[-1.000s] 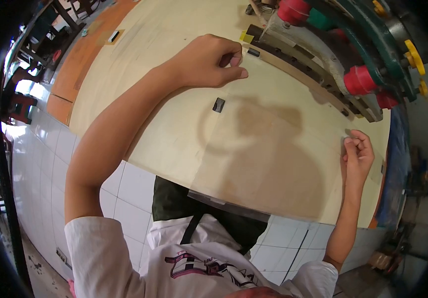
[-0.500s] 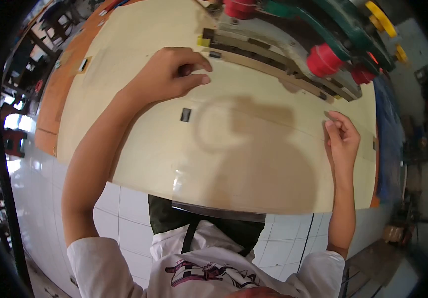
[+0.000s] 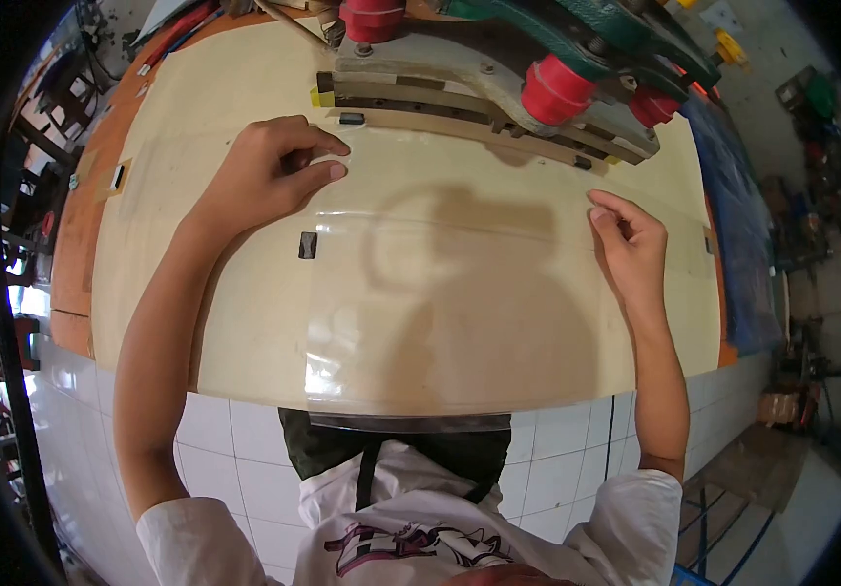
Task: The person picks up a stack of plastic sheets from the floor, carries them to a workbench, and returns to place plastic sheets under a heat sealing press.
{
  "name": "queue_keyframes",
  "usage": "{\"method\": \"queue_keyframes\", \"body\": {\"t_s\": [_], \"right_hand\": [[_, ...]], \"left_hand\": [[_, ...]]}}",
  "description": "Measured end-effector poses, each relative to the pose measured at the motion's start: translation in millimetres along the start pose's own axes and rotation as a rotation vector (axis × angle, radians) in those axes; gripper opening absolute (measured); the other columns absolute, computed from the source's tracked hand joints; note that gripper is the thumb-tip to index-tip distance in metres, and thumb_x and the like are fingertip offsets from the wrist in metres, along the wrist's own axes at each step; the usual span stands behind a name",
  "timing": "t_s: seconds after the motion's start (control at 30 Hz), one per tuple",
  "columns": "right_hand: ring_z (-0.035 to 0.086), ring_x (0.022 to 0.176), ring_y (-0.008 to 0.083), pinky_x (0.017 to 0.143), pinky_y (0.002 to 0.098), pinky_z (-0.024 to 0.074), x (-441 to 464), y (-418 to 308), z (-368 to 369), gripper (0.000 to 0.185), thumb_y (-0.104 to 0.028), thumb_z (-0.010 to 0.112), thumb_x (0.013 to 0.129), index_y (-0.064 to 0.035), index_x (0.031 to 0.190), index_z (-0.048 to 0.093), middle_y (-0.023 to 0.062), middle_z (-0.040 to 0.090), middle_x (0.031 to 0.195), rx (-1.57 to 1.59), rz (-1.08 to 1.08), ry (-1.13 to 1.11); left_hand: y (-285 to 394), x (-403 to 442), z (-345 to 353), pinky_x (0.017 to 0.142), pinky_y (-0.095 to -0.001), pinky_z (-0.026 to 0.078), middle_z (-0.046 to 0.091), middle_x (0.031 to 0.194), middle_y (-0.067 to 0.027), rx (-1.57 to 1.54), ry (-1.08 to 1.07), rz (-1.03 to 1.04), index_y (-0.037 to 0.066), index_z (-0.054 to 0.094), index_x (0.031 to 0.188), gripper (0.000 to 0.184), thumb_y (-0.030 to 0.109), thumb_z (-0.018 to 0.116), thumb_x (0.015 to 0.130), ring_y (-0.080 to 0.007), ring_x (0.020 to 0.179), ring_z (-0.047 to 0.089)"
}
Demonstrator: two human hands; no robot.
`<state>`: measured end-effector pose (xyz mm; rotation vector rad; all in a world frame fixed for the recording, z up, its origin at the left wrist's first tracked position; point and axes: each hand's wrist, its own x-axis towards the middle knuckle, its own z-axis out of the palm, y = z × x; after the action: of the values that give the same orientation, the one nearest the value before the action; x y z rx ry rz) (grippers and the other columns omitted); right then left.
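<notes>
A clear plastic sheet (image 3: 372, 342) lies flat on the pale work surface (image 3: 157, 293), its near edge at my waist. To the upper left of the sheet, my left hand (image 3: 279, 168) rests on the surface, fingers curved and thumb apart from the index finger, nothing between them. My right hand (image 3: 632, 239) is right of the sheet, with curled fingers and a small gap between index finger and thumb; no object shows in it. A small dark block (image 3: 308, 245) sits near the sheet's left side. Beyond both hands is a long metal bar (image 3: 460, 105) on the machine.
Red knobs (image 3: 554, 89) and a green machine arm (image 3: 626, 37) stand over the back of the table. Another dark piece (image 3: 351, 118) lies by the bar's left end. Blue plastic (image 3: 733, 234) hangs at the right edge. Tiled floor (image 3: 245, 430) shows in front.
The view has turned, so the machine, table and both hands appear further left. The bar now looks closer to level. Both hands keep nearly the same pose.
</notes>
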<state>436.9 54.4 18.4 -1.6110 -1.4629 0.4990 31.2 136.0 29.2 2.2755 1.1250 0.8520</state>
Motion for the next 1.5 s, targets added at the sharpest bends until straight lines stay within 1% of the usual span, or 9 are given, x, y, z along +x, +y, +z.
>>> {"method": "queue_keyframes", "body": {"t_s": [0.33, 0.53, 0.63, 0.7, 0.73, 0.8, 1.07, 1.33, 1.5], "right_hand": [[0.052, 0.063, 0.0052, 0.057, 0.0229, 0.0419, -0.3, -7.0, 1.8, 0.021, -0.009, 0.068, 0.088, 0.0003, 0.106, 0.074, 0.0022, 0.066, 0.074, -0.08, -0.04, 0.027], [0.054, 0.06, 0.0099, 0.056, 0.0253, 0.043, -11.9, -36.7, 0.0, 0.022, -0.009, 0.07, 0.086, -0.0048, 0.107, 0.074, 0.0062, 0.068, 0.089, -0.38, -0.199, 0.105], [0.062, 0.074, 0.0166, 0.067, 0.0282, 0.0496, -15.5, -38.4, 1.4, 0.025, -0.008, 0.071, 0.085, -0.004, 0.109, 0.073, 0.0104, 0.068, 0.101, -0.394, -0.22, 0.091], [0.065, 0.099, 0.027, 0.088, 0.036, 0.0508, -11.4, -26.3, 3.7, 0.03, -0.013, 0.07, 0.086, -0.0031, 0.114, 0.071, 0.0163, 0.067, 0.117, -0.426, -0.585, 0.014], [0.065, 0.099, 0.027, 0.088, 0.036, 0.0508, -11.4, -25.3, 3.6, 0.03, -0.013, 0.07, 0.086, -0.0031, 0.114, 0.071, 0.0163, 0.067, 0.117, -0.426, -0.584, 0.016], [0.056, 0.122, 0.036, 0.105, 0.0439, 0.0423, -11.5, -26.0, 4.5, 0.035, -0.019, 0.069, 0.088, -0.0027, 0.12, 0.068, 0.0201, 0.061, 0.13, -0.427, -0.494, -0.137], [0.055, 0.125, 0.0377, 0.11, 0.0467, 0.0385, -11.8, -24.1, 5.0, 0.037, -0.021, 0.066, 0.091, -0.0023, 0.123, 0.066, 0.0207, 0.06, 0.133, -0.501, -0.486, -0.169], [0.054, 0.126, 0.0375, 0.11, 0.0476, 0.0378, -12.2, -27.2, 6.3, 0.037, -0.02, 0.065, 0.091, -0.0017, 0.124, 0.066, 0.0206, 0.059, 0.134, -0.464, -0.464, -0.178], [0.054, 0.126, 0.0373, 0.111, 0.0471, 0.0375, -12.6, -28.8, 6.6, 0.037, -0.02, 0.064, 0.092, -0.0025, 0.124, 0.066, 0.0205, 0.059, 0.134, -0.481, -0.453, -0.182]], "left_hand": [[-1.7, 0.1, -0.9, 0.056, -0.0292, 0.038, 0.058, 0.075, -0.0075, -0.011, -0.015, 0.015, 0.0, 0.072, 0.102, 0.022, 0.014, 0.075, 0.085, -0.0125, 0.061, 0.046], [-0.7, -0.5, -0.7, 0.056, -0.0292, 0.038, 0.057, 0.075, -0.0075, -0.028, 0.002, 0.023, 0.0, 0.072, 0.103, 0.023, 0.014, 0.075, 0.084, -0.0125, 0.061, 0.046], [-0.4, -0.8, -1.2, 0.056, -0.0288, 0.038, 0.056, 0.075, -0.0071, -0.021, -0.009, 0.02, 0.001, 0.072, 0.104, 0.025, 0.014, 0.075, 0.084, -0.0123, 0.061, 0.046], [1.4, -0.7, -1.8, 0.056, -0.0286, 0.038, 0.056, 0.075, -0.0068, -0.006, -0.012, 0.021, 0.001, 0.073, 0.105, 0.025, 0.014, 0.075, 0.084, -0.0121, 0.061, 0.046], [2.1, -0.7, -2.1, 0.056, -0.0283, 0.038, 0.055, 0.075, -0.0065, 0.01, -0.016, 0.019, 0.001, 0.073, 0.106, 0.026, 0.014, 0.076, 0.084, -0.0119, 0.062, 0.046], [1.4, -1.3, -2.0, 0.056, -0.0283, 0.038, 0.055, 0.075, -0.0065, 0.008, -0.016, 0.011, 0.001, 0.073, 0.106, 0.026, 0.014, 0.076, 0.083, -0.0118, 0.062, 0.046], [1.6, -1.2, -3.3, 0.056, -0.0287, 0.038, 0.055, 0.076, -0.0069, 0.022, -0.018, -0.027, 0.001, 0.074, 0.105, 0.025, 0.013, 0.076, 0.083, -0.0121, 0.061, 0.047], [-1.1, -2.7, -2.1, 0.056, -0.0307, 0.039, 0.056, 0.075, -0.0091, 0.046, 0.045, 0.099, 0.002, 0.073, 0.11, 0.028, 0.012, 0.074, 0.083, -0.016, 0.065, 0.05], [0.4, -3.4, -4.1, 0.056, -0.0319, 0.039, 0.052, 0.073, -0.0086, 0.073, 0.016, 0.071, 0.002, 0.073, 0.112, 0.032, 0.014, 0.074, 0.083, -0.0175, 0.066, 0.049]]}}
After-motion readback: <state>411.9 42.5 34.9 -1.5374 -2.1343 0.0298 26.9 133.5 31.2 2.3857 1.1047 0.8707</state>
